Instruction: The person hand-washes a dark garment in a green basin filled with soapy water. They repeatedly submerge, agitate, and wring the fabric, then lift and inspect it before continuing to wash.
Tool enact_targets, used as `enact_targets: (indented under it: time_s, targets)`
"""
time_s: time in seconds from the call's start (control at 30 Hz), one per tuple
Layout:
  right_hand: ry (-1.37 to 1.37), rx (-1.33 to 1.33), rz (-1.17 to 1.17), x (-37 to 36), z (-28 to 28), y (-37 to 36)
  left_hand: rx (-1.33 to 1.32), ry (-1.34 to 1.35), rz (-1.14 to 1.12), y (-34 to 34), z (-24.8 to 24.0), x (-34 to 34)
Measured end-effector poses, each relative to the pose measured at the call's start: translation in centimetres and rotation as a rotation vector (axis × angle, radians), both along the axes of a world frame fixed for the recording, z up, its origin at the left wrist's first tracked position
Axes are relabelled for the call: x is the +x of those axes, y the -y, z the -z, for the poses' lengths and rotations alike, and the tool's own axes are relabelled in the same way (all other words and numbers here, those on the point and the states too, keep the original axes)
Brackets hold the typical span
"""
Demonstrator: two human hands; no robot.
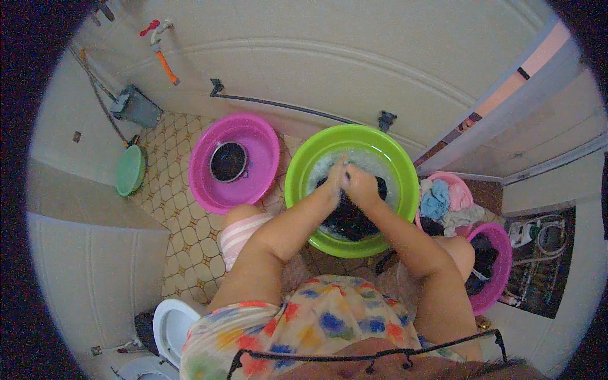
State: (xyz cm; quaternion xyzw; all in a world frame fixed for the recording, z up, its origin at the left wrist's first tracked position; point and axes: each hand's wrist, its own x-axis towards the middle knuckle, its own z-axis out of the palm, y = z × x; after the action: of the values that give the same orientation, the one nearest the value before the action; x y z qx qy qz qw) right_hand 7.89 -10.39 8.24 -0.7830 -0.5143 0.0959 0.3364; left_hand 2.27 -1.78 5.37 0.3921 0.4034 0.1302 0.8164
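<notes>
Both my hands meet over a large lime-green basin (297, 152) of sudsy water (394, 190). A dark, wet cloth (354, 218) lies bunched in it, partly under the water. My right hand (362, 186) is closed in a fist on a part of the dark cloth. Right against it is my left hand (335, 174), its fingers pressed close to the right hand and also on the cloth. What exactly lies between the two hands is mostly hidden.
Left of the green basin stands a pink basin (263, 174) holding a dark round container (228, 161). To the right are a pink tub of light clothes (437, 197) and a magenta basin (500, 278) with dark clothes. A wall tap (158, 35) and grey bin (139, 106) are far left.
</notes>
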Motion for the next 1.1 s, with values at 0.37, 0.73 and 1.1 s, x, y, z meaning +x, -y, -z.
enact_targets:
  time_s: [0.37, 0.73, 1.1]
  targets:
    - [-0.085, -0.231, 0.143, 4.2, 4.4, -0.1, 0.105, -0.094, -0.252, -1.6, 2.2, 1.0]
    - [-0.490, 0.024, 0.301, 2.4, 4.9, -2.3, 0.289, -0.078, -0.210, -2.1, 6.4, 0.9]
    - [-0.231, 0.121, -0.018, -1.1, -1.1, 0.4, 0.116, 0.106, 0.048, -1.4, 0.0, -0.2]
